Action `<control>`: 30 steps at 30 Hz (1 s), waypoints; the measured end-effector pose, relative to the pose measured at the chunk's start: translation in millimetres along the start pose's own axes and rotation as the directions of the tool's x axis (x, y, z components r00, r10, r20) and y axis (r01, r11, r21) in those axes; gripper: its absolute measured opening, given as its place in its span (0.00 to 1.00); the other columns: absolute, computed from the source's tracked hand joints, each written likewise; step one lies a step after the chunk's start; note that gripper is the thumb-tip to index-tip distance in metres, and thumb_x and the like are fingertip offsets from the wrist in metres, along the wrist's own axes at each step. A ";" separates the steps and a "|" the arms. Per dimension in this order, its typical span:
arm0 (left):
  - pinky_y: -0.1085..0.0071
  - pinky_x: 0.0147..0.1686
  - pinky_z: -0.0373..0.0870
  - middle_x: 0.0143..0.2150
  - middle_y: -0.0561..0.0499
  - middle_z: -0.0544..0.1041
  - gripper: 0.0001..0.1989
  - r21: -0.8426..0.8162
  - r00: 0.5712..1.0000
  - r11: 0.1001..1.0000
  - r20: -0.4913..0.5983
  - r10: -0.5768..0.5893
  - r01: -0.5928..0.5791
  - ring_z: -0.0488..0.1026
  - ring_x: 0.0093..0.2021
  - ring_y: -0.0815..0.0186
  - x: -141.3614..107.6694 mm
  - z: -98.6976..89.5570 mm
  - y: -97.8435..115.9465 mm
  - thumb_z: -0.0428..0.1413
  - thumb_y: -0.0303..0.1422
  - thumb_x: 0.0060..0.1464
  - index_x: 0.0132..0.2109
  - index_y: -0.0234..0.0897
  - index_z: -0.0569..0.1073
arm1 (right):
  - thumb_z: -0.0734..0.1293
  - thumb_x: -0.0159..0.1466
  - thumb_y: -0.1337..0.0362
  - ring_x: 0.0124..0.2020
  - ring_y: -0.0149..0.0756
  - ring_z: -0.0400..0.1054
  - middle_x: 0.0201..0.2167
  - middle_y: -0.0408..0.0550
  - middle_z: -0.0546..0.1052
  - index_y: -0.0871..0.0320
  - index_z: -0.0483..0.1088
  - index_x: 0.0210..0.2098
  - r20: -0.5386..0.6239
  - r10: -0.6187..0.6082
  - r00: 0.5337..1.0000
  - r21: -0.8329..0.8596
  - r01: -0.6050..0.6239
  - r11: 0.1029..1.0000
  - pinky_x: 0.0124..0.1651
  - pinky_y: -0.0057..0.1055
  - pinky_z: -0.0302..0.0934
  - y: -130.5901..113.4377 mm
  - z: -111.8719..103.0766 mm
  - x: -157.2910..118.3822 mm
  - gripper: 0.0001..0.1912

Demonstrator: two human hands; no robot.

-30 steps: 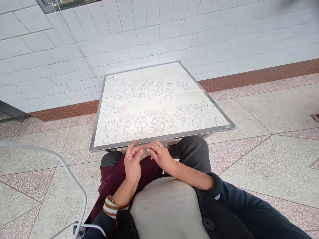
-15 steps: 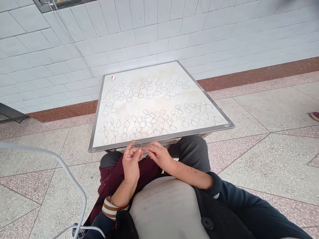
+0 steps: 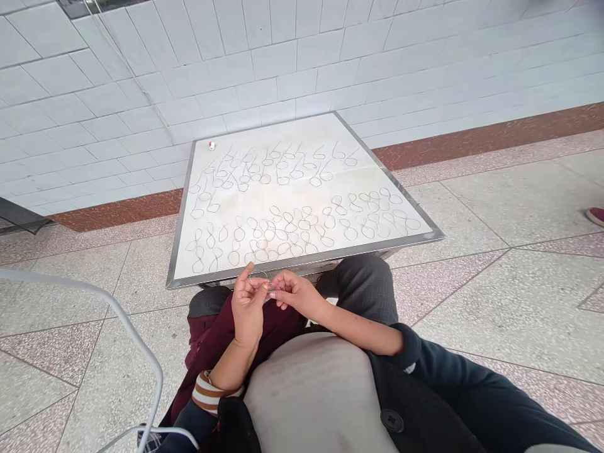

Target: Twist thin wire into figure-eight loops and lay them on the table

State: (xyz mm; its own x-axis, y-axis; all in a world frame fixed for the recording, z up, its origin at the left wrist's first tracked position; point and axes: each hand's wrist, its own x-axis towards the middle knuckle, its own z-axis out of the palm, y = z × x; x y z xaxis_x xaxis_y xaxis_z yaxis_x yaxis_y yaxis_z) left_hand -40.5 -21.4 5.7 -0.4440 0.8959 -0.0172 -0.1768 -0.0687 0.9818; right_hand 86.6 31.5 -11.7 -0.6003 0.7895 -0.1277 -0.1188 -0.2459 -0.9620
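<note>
A thin wire loop (image 3: 258,273) is pinched between the thumb and fingers of my left hand (image 3: 248,305), its index finger stretched up beside the loop. My right hand (image 3: 298,294) grips the same wire close to the left thumb, its fingertips nearly touching it. Both hands are over my lap, just in front of the table's near edge. On the white table (image 3: 264,196) lie several wire figure-eights (image 3: 346,229) in the near half. Farther back lie several single wire loops with straight tails (image 3: 338,153). Where the wire ends sit between my fingers is hidden.
A small white-and-red object (image 3: 212,146) stands at the table's far left corner. The metal table rim (image 3: 306,259) runs close to my knees. A tiled wall (image 3: 283,82) is behind the table. A grey metal tube (image 3: 141,340) curves at left; a shoe (image 3: 596,216) shows far right.
My right hand has shifted slightly left and turned, its fingers now pinching nearer to the left thumb. The lower part of the wire is now less visible. The left hand stays almost still.
</note>
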 end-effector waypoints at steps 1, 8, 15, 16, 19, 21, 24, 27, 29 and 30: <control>0.72 0.39 0.70 0.34 0.53 0.75 0.27 0.011 1.000 1.000 0.005 0.004 -0.004 0.72 0.35 0.69 0.1 -0.2 0.2 0.61 0.32 0.51 0.59 0.42 0.67 | 0.73 0.53 0.55 0.22 0.26 0.66 0.24 0.36 0.69 0.57 0.65 0.34 0.012 0.015 1.000 0.010 -0.015 1.000 0.27 0.26 0.65 0.0 -0.4 0.0 0.17; 0.70 0.40 0.69 0.34 0.52 0.75 0.28 0.070 0.998 0.997 0.051 0.037 -0.040 0.72 0.34 0.69 -0.8 -2.9 0.9 0.61 0.32 0.52 0.60 0.41 0.66 | 0.75 0.52 0.57 0.23 0.23 0.65 0.27 0.37 0.71 0.58 0.66 0.35 0.082 0.072 0.994 0.123 -0.082 0.989 0.27 0.24 0.63 4.0 -2.4 -0.8 0.19; 0.70 0.41 0.70 0.34 0.52 0.76 0.26 0.062 0.999 0.997 0.026 0.044 -0.046 0.73 0.36 0.68 0.0 -2.6 -0.1 0.61 0.32 0.53 0.59 0.40 0.67 | 0.73 0.54 0.55 0.24 0.24 0.66 0.27 0.37 0.71 0.58 0.65 0.36 0.070 0.057 0.996 0.103 -0.065 0.993 0.28 0.24 0.64 0.8 -3.2 -1.6 0.18; 0.70 0.41 0.70 0.34 0.52 0.76 0.26 0.054 0.999 0.998 0.024 0.043 -0.044 0.73 0.36 0.68 0.2 -2.4 0.2 0.61 0.32 0.53 0.59 0.40 0.67 | 0.72 0.56 0.54 0.25 0.24 0.66 0.27 0.38 0.71 0.58 0.66 0.36 0.074 0.058 0.996 0.106 -0.065 0.992 0.28 0.24 0.64 0.1 -3.7 -2.3 0.18; 0.72 0.38 0.70 0.34 0.52 0.76 0.26 0.037 0.999 0.999 0.036 0.028 -0.030 0.72 0.34 0.69 0.7 -2.4 1.0 0.61 0.32 0.52 0.59 0.40 0.67 | 0.70 0.58 0.52 0.26 0.25 0.67 0.29 0.40 0.72 0.58 0.66 0.37 0.105 0.071 0.992 0.133 -0.085 0.988 0.29 0.25 0.65 -0.8 -5.1 -4.2 0.17; 0.73 0.38 0.70 0.34 0.53 0.76 0.26 0.037 0.999 0.999 0.045 0.022 -0.023 0.72 0.33 0.70 1.0 -2.8 1.1 0.62 0.32 0.52 0.58 0.40 0.68 | 0.71 0.58 0.53 0.26 0.25 0.67 0.29 0.40 0.72 0.59 0.66 0.36 0.114 0.079 0.990 0.146 -0.095 0.985 0.29 0.24 0.65 -1.0 -5.0 -5.1 0.17; 0.73 0.38 0.70 0.33 0.53 0.75 0.25 0.042 0.999 0.998 0.039 0.034 -0.036 0.72 0.34 0.70 1.2 -3.1 0.8 0.62 0.32 0.52 0.57 0.41 0.69 | 0.71 0.58 0.52 0.26 0.24 0.67 0.29 0.40 0.72 0.59 0.67 0.36 0.121 0.097 0.988 0.169 -0.117 0.979 0.30 0.24 0.65 -1.5 -3.5 -6.0 0.17; 0.73 0.38 0.69 0.34 0.53 0.75 0.23 0.044 0.999 0.998 0.019 0.043 -0.044 0.72 0.34 0.70 1.2 -2.7 1.1 0.61 0.32 0.53 0.56 0.42 0.69 | 0.72 0.56 0.52 0.28 0.25 0.68 0.32 0.41 0.73 0.58 0.67 0.38 0.135 0.102 0.986 0.196 -0.127 0.972 0.31 0.24 0.65 -3.6 -1.7 -7.4 0.19; 0.73 0.37 0.69 0.35 0.53 0.74 0.22 0.046 0.999 0.998 0.009 0.048 -0.049 0.72 0.33 0.70 1.1 -2.2 1.8 0.60 0.33 0.54 0.56 0.42 0.69 | 0.72 0.56 0.51 0.30 0.26 0.69 0.35 0.42 0.73 0.57 0.67 0.39 0.147 0.105 0.984 0.252 -0.140 0.958 0.33 0.25 0.66 -5.8 -1.5 -8.6 0.20; 0.73 0.38 0.69 0.35 0.53 0.74 0.22 0.047 0.999 0.997 0.002 0.053 -0.053 0.72 0.33 0.70 1.0 -1.9 2.2 0.60 0.33 0.54 0.56 0.42 0.69 | 0.71 0.57 0.49 0.31 0.26 0.70 0.36 0.43 0.73 0.57 0.67 0.40 0.155 0.116 0.981 0.296 -0.158 0.942 0.34 0.25 0.66 -7.1 -1.9 -9.1 0.21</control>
State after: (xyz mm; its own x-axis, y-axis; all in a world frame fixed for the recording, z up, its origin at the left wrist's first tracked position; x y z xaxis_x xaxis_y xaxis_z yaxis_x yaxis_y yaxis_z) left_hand -43.0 -21.5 7.4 -0.4512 0.8917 0.0354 -0.1111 -0.0955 0.9892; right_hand 94.3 27.2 -4.1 -0.7252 0.6591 -0.1992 -0.2513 -0.5228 -0.8146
